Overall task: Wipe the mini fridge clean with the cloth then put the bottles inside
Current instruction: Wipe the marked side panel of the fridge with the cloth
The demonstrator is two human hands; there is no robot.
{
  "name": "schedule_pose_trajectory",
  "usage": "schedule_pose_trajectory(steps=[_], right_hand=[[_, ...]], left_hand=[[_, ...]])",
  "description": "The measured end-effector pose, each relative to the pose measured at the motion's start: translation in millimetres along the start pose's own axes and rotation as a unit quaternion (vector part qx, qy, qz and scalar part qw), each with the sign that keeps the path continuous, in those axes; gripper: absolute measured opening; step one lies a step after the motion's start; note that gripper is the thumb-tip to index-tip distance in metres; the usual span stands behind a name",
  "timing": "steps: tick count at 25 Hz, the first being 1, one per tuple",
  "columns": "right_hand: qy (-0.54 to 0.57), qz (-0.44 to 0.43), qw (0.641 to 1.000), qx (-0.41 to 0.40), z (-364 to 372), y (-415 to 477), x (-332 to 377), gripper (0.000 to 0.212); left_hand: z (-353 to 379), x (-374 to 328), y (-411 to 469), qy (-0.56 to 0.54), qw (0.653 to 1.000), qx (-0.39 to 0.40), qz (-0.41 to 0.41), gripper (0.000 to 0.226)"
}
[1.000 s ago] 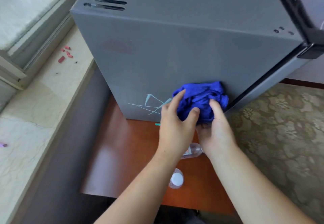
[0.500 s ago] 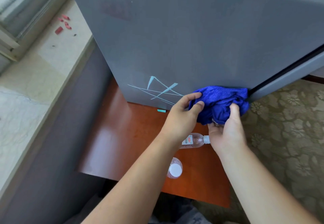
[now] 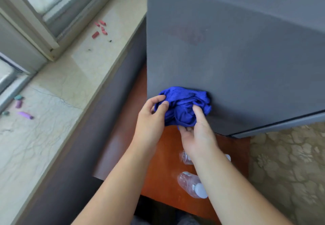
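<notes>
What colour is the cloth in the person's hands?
The cloth is bright blue; the head view shows it.

Head camera looks steeply down, close upon the mini fridge (image 3: 246,66).

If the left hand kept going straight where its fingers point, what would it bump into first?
The left hand grips the blue cloth, so that comes first. Right behind it looks to be the grey side of the mini fridge, though depth is hard to judge.

The mini fridge (image 3: 246,66) has a matt grey side, and the cloth (image 3: 184,105) is soft blue fabric. The desk (image 3: 161,163) is glossy reddish wood with clear plastic bottles (image 3: 190,184); the windowsill (image 3: 61,84) looks like polished marble.
</notes>
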State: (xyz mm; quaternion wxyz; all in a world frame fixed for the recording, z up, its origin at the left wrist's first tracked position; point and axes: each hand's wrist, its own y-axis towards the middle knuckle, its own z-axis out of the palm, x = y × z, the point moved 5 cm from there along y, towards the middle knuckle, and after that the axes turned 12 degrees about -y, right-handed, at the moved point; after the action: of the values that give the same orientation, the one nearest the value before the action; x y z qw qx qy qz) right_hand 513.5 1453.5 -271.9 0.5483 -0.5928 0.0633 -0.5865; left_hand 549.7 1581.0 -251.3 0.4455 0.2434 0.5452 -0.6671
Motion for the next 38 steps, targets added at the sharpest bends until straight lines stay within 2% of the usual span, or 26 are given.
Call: schedule_pose_trajectory(steps=[3,6,8,11,14,18,22,28,33,38], right_hand=[[-0.003,0.024,0.999,0.033,45.9,0.3,-24.5,0.036],[-0.026,0.051,0.997,0.060,77.9,1.5,-43.7,0.034],[-0.032,0.057,0.995,0.080,85.8,2.4,-48.2,0.033],[-0.051,0.049,0.993,0.089,78.1,4.7,-42.6,0.028],[-0.051,0.053,0.996,0.057,52.9,12.4,-32.2,0.025],[-0.021,0.061,0.998,-0.001,-10.5,28.2,-12.5,0.027],[0.005,0.063,0.996,-0.070,-80.7,44.3,12.7,0.032],[0.040,0.044,0.991,-0.124,-163.2,43.8,63.7,0.030],[0.027,0.043,0.987,-0.152,-189.9,36.0,85.6,0.024],[0.040,0.044,0.981,-0.184,-186.6,37.7,85.7,0.025]], left_hand=[[-40.4,-24.2,16.2,-0.010,0.999,-0.033,0.022,0.020],[-68.0,-43.6,24.4,0.021,0.998,-0.050,0.037,0.031],[-73.9,-50.3,26.1,0.049,0.997,-0.044,0.038,0.039],[-64.4,-44.4,25.4,0.104,0.993,-0.021,0.046,0.038],[-42.7,-23.9,20.4,0.110,0.993,-0.006,0.033,0.042],[4.2,16.0,17.4,0.153,0.988,0.020,-0.010,0.060],[62.8,67.9,2.1,0.153,0.984,0.066,-0.065,0.048],[137.9,130.1,-23.2,0.162,0.963,0.158,-0.145,0.054],[166.9,143.9,-37.5,0.199,0.938,0.210,-0.191,0.068],[166.9,140.8,-19.4,0.242,0.918,0.233,-0.212,0.048]])
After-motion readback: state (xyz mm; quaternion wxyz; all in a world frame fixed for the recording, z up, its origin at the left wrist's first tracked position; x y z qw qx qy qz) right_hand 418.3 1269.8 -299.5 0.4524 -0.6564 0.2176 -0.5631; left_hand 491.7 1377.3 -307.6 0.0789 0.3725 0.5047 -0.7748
